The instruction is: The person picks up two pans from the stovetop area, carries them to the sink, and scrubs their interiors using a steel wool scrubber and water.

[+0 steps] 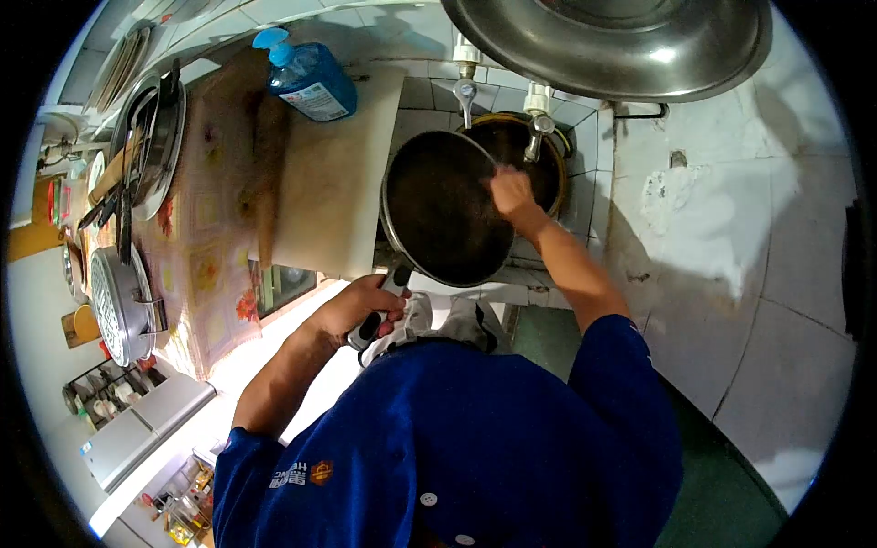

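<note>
My left hand is wrapped round the grey and black handle of a dark frying pan, which is tilted over the tiled basin. At the pan's upper right rim, my right hand is closed with its fingers reaching over the edge; what it holds, if anything, is blurred and too small to name. Behind the pan and partly hidden by it sits a round dark vessel with a yellowish rim. Two taps, a left one and a right one, stick out from the wall above it.
A large metal lid or basin hangs at the top. Left of the sink are a pale board, a blue soap bottle and a patterned cloth. Pans and a metal steamer stand farther left. White tiles cover the right side.
</note>
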Tool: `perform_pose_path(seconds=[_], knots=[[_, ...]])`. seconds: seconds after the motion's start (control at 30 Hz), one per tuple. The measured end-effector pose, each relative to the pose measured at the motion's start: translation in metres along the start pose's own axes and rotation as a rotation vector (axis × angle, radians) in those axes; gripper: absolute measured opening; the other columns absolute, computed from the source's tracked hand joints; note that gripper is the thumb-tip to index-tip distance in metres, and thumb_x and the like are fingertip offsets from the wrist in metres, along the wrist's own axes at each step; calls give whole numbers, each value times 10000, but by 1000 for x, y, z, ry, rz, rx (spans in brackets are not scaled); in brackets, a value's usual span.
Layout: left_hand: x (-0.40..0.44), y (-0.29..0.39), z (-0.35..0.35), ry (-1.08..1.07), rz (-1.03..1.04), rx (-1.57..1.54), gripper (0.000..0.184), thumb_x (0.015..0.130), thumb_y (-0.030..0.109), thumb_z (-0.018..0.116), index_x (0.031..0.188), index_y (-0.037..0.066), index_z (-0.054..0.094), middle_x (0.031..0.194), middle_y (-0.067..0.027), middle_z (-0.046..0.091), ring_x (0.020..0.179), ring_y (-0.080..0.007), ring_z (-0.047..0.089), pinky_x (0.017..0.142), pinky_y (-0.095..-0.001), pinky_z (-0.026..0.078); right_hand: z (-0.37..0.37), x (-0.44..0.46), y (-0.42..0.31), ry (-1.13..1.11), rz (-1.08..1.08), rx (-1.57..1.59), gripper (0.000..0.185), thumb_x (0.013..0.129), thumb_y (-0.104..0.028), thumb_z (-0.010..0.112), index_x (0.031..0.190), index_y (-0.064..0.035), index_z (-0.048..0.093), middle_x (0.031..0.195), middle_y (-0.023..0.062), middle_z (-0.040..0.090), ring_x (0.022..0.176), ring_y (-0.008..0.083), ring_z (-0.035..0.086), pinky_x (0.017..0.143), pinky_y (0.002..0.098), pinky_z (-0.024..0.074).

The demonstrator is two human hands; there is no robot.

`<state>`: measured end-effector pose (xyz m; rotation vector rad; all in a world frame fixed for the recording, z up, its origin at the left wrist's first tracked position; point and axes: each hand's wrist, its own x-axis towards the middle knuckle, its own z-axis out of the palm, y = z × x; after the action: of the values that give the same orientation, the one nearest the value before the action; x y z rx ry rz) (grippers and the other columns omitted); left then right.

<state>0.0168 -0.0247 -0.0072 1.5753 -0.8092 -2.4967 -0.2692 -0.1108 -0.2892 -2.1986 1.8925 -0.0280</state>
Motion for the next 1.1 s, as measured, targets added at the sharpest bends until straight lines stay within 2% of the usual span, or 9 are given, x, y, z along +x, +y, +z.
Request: perform_pose_path(seconds=[0.07, 0.2, 0.33, 0.37, 0.5, 0.67, 0.83, 0.93, 1.1], knots=[[4, 5, 11, -20, -40, -34, 288, 847, 64, 579, 1086, -67, 484, 673, -46, 529, 502, -115, 525, 438, -221, 422, -75, -8, 2, -6, -40, 73, 338, 784, -55, 619, 1100, -150, 695, 1042, 167, 635, 979, 316, 625, 763, 472, 504], [19, 6, 19, -91, -92, -235, 313, 851, 32, 531, 1128, -94, 462, 662, -43, 484, 465, -101, 476, 420, -221, 379, -119, -22, 17, -6, 96, 250, 367, 790, -23, 578, 1113, -156, 692, 968, 149, 671, 903, 327, 644, 787, 438, 505], [48, -14, 20, -323, -137, -575, 337, 930, 133, 496, 1171, -99, 455, 668, -30, 469, 482, -104, 465, 425, -237, 395, -194, -51, 14, -192, 237, 277, 335, 781, -103, 614, 1091, -190, 706, 992, 142, 677, 910, 327, 646, 821, 429, 502], [55, -19, 21, -435, -171, -724, 301, 945, 130, 488, 1161, -76, 457, 679, -38, 487, 488, -128, 494, 436, -252, 421, -200, -61, 17, -124, 202, 307, 337, 765, -112, 591, 1065, -196, 720, 1032, 123, 671, 990, 315, 631, 862, 433, 496], [80, -45, 26, -702, -245, -1010, 253, 966, 152, 468, 1149, -23, 469, 683, -41, 491, 488, -152, 503, 458, -290, 449, -242, -85, 10, -118, 224, 309, 330, 769, -131, 624, 1088, -161, 702, 1039, 131, 665, 956, 328, 626, 857, 413, 485], [95, -64, 28, -916, -212, -1178, 231, 971, 185, 451, 1125, 14, 466, 692, -40, 503, 491, -153, 515, 464, -301, 457, -250, -108, 0, -128, 109, 296, 337, 756, -118, 587, 1076, -92, 693, 1051, 134, 664, 955, 334, 625, 870, 421, 477], [99, -69, 20, -996, -190, -1188, 233, 983, 198, 422, 1141, 32, 463, 710, -42, 513, 498, -164, 525, 480, -331, 463, -227, -114, -9, 28, -120, 206, 221, 759, -170, 555, 920, -89, 683, 859, 149, 673, 852, 342, 643, 808, 482, 481], [106, -74, 18, -1064, -130, -1197, 238, 989, 211, 411, 1141, 37, 464, 713, -42, 519, 498, -159, 524, 476, -333, 456, -214, -116, -14, -45, -67, 183, 167, 748, -189, 565, 847, -84, 649, 749, 159, 657, 738, 362, 645, 727, 491, 497], [108, -85, 17, -1153, -142, -1236, 248, 996, 227, 395, 1139, 38, 467, 702, -51, 530, 478, -157, 522, 476, -317, 466, -224, -107, -18, -141, -171, 122, 203, 738, -194, 552, 859, -58, 641, 753, 165, 657, 689, 368, 634, 700, 480, 500]])
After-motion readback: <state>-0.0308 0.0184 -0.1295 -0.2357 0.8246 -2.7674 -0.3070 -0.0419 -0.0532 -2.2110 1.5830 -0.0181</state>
